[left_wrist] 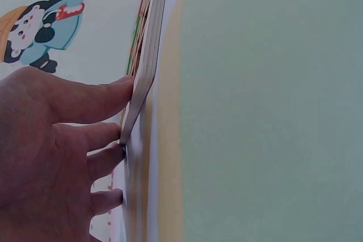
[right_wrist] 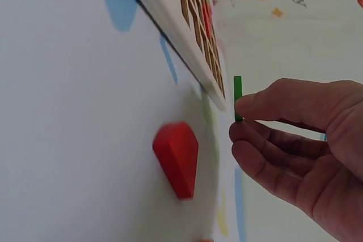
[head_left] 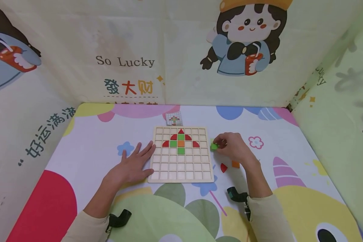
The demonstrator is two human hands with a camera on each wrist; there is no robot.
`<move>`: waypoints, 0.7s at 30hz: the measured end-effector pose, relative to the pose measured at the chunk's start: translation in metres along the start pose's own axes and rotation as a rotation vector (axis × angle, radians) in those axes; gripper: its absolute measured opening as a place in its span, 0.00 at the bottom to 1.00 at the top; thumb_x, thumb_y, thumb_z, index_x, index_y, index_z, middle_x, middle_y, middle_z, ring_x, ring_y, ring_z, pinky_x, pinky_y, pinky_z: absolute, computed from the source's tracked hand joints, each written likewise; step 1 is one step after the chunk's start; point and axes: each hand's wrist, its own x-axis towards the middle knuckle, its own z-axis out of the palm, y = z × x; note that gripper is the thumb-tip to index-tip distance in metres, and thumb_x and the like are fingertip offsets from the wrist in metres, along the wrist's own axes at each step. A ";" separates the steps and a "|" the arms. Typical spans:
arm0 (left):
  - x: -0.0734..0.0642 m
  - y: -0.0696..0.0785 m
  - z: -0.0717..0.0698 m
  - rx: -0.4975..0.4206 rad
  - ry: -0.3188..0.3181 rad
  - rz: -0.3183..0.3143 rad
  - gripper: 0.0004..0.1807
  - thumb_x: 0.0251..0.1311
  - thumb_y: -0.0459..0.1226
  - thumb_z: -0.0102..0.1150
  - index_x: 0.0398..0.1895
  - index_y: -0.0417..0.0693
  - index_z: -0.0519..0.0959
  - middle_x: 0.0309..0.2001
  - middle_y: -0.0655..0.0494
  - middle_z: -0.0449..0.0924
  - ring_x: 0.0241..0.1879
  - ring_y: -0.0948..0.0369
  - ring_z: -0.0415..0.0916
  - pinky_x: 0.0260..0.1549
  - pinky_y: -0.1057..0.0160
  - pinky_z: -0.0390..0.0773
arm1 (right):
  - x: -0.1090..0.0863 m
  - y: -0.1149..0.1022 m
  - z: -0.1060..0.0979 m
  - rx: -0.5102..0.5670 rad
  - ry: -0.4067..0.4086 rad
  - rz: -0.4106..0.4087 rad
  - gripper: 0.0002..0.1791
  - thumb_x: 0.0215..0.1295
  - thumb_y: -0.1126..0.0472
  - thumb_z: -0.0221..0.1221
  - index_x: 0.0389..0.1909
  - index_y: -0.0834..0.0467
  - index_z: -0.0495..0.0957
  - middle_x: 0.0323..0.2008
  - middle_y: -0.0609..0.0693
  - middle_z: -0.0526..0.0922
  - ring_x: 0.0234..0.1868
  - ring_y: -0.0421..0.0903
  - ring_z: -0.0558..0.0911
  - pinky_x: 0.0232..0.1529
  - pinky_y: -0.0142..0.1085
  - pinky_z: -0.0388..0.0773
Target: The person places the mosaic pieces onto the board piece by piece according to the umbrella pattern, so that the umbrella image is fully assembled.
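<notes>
A wooden grid board point(head_left: 181, 182) lies on the table, with red, green and one orange piece set in its upper cells. My left hand point(head_left: 130, 167) is spread flat beside it, thumb and fingertips touching the board's left edge. In the left wrist view, the straight thumb and fingers point(left_wrist: 93, 160) meet the board's side. Just off the board's right edge, my right hand point(head_left: 234, 147) pinches a small green square tile point(right_wrist: 238, 96) between thumb and fingers. The right wrist view shows that tile edge-on, the fingertips covering its lower part.
A red quarter-round piece point(head_left: 224, 167) and an orange square piece point(head_left: 236, 164) lie on the table below my right hand. A small pattern card point(head_left: 173, 119) lies behind the board. Printed cloth walls point(head_left: 181, 80) surround the table's back and sides.
</notes>
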 end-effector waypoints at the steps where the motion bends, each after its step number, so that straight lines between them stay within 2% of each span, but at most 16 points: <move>1: 0.000 0.000 0.000 0.001 0.001 0.001 0.47 0.70 0.51 0.58 0.86 0.54 0.46 0.87 0.56 0.39 0.84 0.38 0.35 0.68 0.17 0.36 | 0.001 -0.003 0.002 0.002 -0.001 -0.011 0.14 0.60 0.69 0.70 0.47 0.60 0.87 0.39 0.53 0.87 0.40 0.49 0.82 0.43 0.40 0.84; 7: -0.001 0.000 0.000 -0.003 0.003 0.002 0.47 0.71 0.51 0.58 0.86 0.54 0.47 0.87 0.56 0.39 0.84 0.39 0.35 0.69 0.17 0.36 | 0.011 -0.021 0.012 0.006 -0.034 -0.071 0.12 0.59 0.68 0.71 0.44 0.60 0.87 0.38 0.52 0.87 0.38 0.47 0.82 0.42 0.38 0.82; 16: -0.001 0.000 0.000 0.002 0.002 -0.008 0.47 0.70 0.51 0.59 0.86 0.54 0.46 0.87 0.57 0.39 0.84 0.39 0.35 0.69 0.18 0.36 | 0.028 -0.043 0.026 0.020 -0.082 -0.078 0.10 0.60 0.66 0.73 0.42 0.58 0.87 0.36 0.49 0.87 0.35 0.46 0.82 0.41 0.36 0.84; 21: -0.001 0.000 0.000 -0.001 -0.004 -0.011 0.48 0.70 0.51 0.59 0.86 0.54 0.46 0.87 0.57 0.39 0.84 0.39 0.35 0.69 0.18 0.36 | 0.034 -0.052 0.032 -0.013 -0.082 -0.102 0.09 0.61 0.66 0.72 0.43 0.59 0.87 0.35 0.50 0.87 0.35 0.45 0.81 0.41 0.35 0.84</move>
